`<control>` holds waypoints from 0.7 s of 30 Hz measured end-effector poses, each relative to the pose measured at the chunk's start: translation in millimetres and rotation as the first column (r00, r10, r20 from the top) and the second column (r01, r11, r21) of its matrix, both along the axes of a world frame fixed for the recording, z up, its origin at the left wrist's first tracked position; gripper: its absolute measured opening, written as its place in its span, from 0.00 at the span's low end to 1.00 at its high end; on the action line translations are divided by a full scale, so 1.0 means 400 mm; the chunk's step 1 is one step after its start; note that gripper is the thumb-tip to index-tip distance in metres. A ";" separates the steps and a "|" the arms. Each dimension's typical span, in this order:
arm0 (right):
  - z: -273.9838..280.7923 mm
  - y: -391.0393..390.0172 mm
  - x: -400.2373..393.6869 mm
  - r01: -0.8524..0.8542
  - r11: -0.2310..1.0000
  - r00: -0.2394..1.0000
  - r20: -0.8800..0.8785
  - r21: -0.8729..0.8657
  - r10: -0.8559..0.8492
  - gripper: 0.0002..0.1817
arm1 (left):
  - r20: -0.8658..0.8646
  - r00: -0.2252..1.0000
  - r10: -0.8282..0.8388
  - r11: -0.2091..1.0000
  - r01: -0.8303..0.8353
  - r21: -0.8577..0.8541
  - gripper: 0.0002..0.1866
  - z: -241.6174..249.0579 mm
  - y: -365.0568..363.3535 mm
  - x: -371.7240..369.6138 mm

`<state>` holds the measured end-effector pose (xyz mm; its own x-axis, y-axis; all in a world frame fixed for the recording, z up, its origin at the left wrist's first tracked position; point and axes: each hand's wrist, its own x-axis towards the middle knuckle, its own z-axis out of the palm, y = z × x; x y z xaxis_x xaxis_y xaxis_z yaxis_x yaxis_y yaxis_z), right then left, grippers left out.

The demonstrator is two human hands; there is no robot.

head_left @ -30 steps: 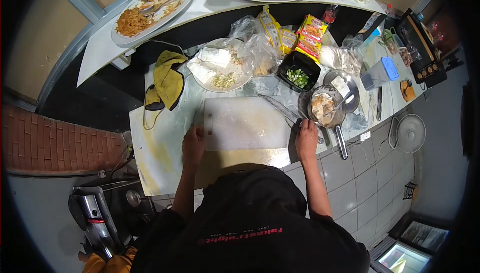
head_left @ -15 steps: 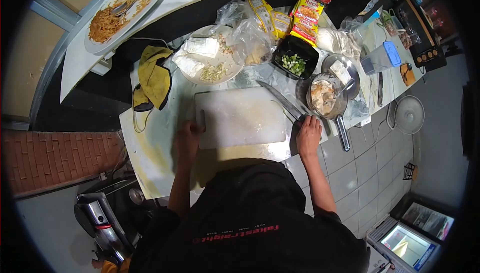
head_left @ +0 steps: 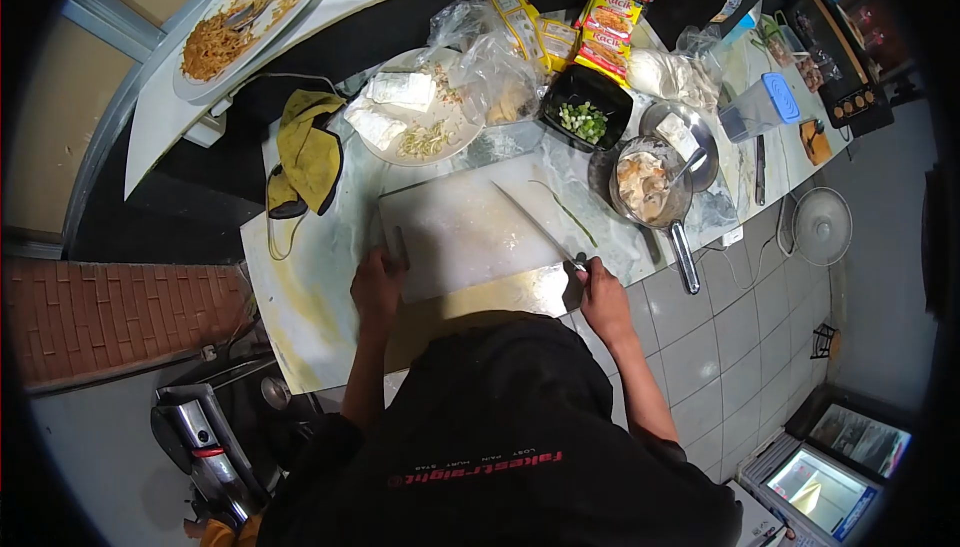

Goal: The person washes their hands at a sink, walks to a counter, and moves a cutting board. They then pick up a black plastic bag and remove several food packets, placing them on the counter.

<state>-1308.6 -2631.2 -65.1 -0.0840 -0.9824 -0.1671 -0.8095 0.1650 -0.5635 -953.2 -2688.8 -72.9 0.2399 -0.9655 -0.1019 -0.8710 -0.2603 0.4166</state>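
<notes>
A white cutting board (head_left: 455,232) lies on the counter in front of me. My left hand (head_left: 378,292) is closed at its left edge, by the handle slot. In my right hand (head_left: 603,302) is the dark handle of a kitchen knife (head_left: 535,225), its blade slanting up and left over the board's right part. A thin green stalk (head_left: 567,213) lies along the board's right side. Beyond the board stand a plate (head_left: 458,137) with white blocks and sprouts, and a black bowl (head_left: 618,115) of chopped green onion.
To the right, a saucepan (head_left: 642,187) with pale batter and a spoon has its handle (head_left: 683,257) jutting over the counter edge. A yellow cloth (head_left: 305,152) lies at left. Racik seasoning packets (head_left: 607,32), plastic bags (head_left: 497,77) and a blue-lidded container (head_left: 765,107) stand behind.
My right hand has lifted the knife from beside the board and brought it left over the board. The board has turned slightly, its right side swinging away from me; the green stalk is now uncovered.
</notes>
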 end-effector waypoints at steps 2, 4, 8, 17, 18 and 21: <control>-0.005 0.009 -0.001 0.016 1.000 0.999 -0.039 0.007 -0.016 0.11 | 0.009 1.000 0.004 1.000 -0.004 -0.002 0.14 -0.006 0.008 0.006; 0.004 0.002 -0.002 0.047 0.999 0.996 -0.080 0.009 -0.046 0.11 | 0.009 1.000 0.014 0.999 -0.014 -0.048 0.15 -0.022 0.012 0.010; 0.015 -0.021 -0.014 0.182 0.983 0.975 -0.125 -0.012 -0.182 0.11 | 0.003 1.000 0.028 0.999 -0.028 -0.045 0.15 -0.003 0.009 -0.001; 0.045 -0.039 -0.007 0.169 0.983 0.985 0.048 -0.072 -0.166 0.09 | -0.161 0.929 -0.332 0.866 0.233 -0.441 0.12 0.088 -0.189 -0.074; 0.048 -0.040 -0.002 0.174 0.984 0.974 0.156 -0.044 -0.166 0.11 | -0.111 0.912 -0.395 0.839 0.309 -0.449 0.11 0.107 -0.224 -0.099; 0.048 -0.042 0.011 0.193 0.980 0.930 0.311 0.037 -0.195 0.13 | -0.054 0.869 -0.491 0.793 0.421 -0.440 0.11 0.086 -0.324 -0.148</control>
